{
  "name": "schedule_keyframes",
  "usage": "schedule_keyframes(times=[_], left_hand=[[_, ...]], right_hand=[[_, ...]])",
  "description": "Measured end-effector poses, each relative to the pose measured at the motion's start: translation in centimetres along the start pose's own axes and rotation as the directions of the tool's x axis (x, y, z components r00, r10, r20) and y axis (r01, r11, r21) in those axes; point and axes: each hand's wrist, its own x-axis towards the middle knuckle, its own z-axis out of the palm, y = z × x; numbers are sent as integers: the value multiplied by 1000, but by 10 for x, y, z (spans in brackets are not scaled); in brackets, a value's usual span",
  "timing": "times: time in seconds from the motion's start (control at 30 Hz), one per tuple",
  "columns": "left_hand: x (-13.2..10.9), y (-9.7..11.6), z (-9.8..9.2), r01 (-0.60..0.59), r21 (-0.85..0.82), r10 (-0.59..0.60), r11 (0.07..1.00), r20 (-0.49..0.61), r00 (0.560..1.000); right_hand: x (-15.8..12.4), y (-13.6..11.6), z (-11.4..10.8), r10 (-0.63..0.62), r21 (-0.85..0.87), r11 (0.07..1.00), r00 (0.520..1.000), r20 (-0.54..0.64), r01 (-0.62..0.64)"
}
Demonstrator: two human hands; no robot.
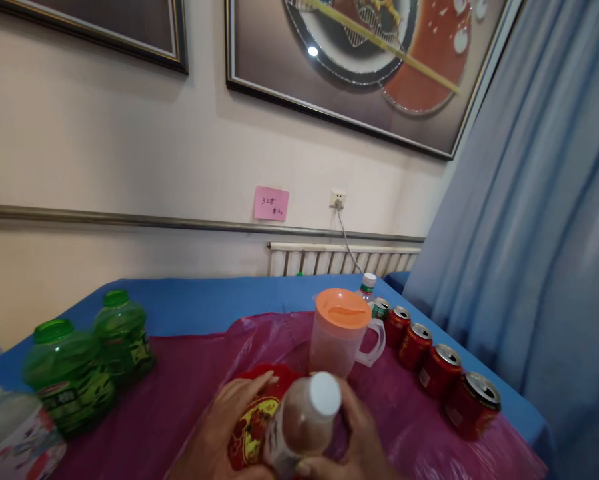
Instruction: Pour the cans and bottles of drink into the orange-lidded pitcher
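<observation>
At the bottom centre, my right hand [356,433] is closed round a bottle [299,427] with a white cap, its fingers behind and its thumb in front. The bottle stands tilted slightly and looks brownish inside. My left hand [219,427] is closed on a red object with a yellow printed pattern [252,427], just left of the bottle. That object has a scalloped upper edge, and its lower part is hidden by my hand and the bottle. Right behind the bottle stands a clear pitcher [332,347] with an orange lid.
Green bottles [69,380] and a white-capped container [14,433] stand at left. Several red cans [472,407] line the right side, with a small bottle [368,285] behind the pitcher. Purple plastic [179,380] covers part of the blue-topped table [179,303]. A blue curtain [529,200] hangs right.
</observation>
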Motion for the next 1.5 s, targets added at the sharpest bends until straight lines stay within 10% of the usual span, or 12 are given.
schedule_keyframes(times=[0.3,0.5,0.8,1.1,1.4,1.5], left_hand=[[14,6,-8,100,22,-94,995,-200,975],[17,-8,-2,89,47,-76,995,-223,972],[27,-7,-7,178,-5,-173,984,-249,953],[17,-30,2,128,9,-122,992,-222,967],[15,-18,2,65,28,-56,997,-254,966],[17,-7,-3,133,0,-127,991,-289,949]], right_hand=[[-26,-1,-132,132,-243,930,867,-480,-276],[9,42,-174,148,-388,804,783,-604,-451],[89,90,-163,256,-499,630,766,-590,-595],[103,102,-151,294,-508,606,766,-571,-611],[6,70,-153,117,-411,794,776,-620,-447],[-48,66,-133,94,-471,829,906,-414,-301]])
